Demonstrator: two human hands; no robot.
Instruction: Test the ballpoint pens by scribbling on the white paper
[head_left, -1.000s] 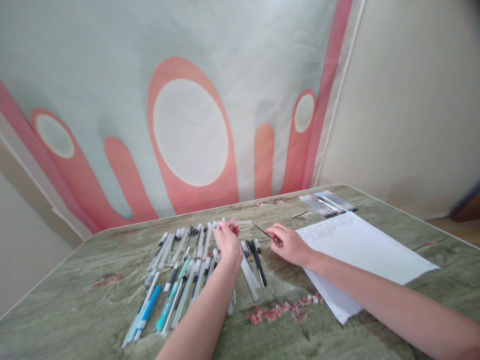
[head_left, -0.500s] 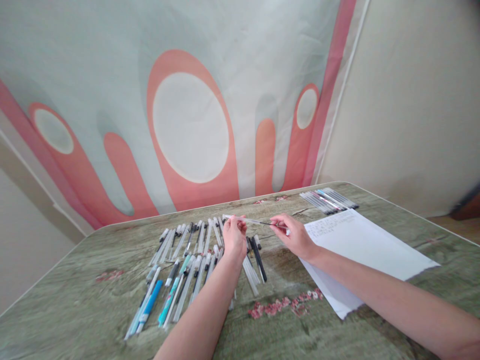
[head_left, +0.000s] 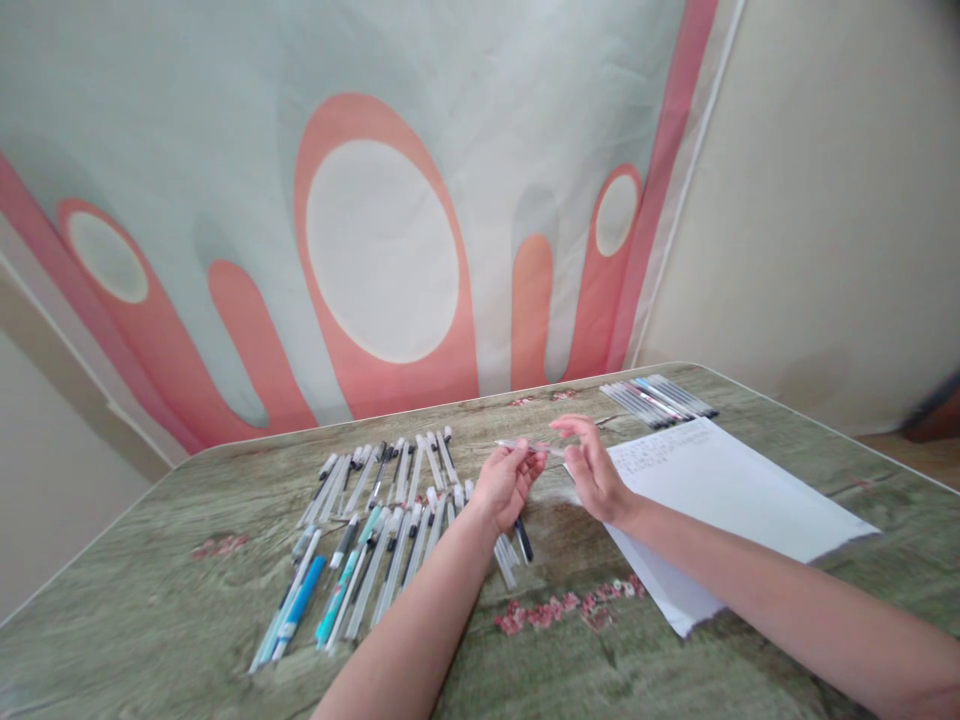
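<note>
A thin clear pen (head_left: pixel 531 446) is pinched in my left hand (head_left: pixel 510 482), held above the table just past the middle. Its right end reaches toward my right hand (head_left: pixel 592 470), whose fingers are spread beside it and close to the paper's left edge. Whether the right palm touches the pen is unclear. Left of my hands lie two rows of pens, a far row (head_left: pixel 405 470) and a near row with a blue pen (head_left: pixel 301 604) and a teal one (head_left: pixel 341 594). My left hand and wrist partly cover a few dark and clear pens (head_left: pixel 525 541).
A white sheet of paper (head_left: pixel 739 490) with handwriting near its top lies on the right of the wood-patterned table (head_left: pixel 187 600). Behind the sheet is a group of pens (head_left: pixel 658 402) side by side. A patterned cloth (head_left: pixel 487 150) hangs beyond the table.
My left hand has moved right along with the pen, toward my right hand. The fingers of my right hand have opened from their pinch on the pen.
</note>
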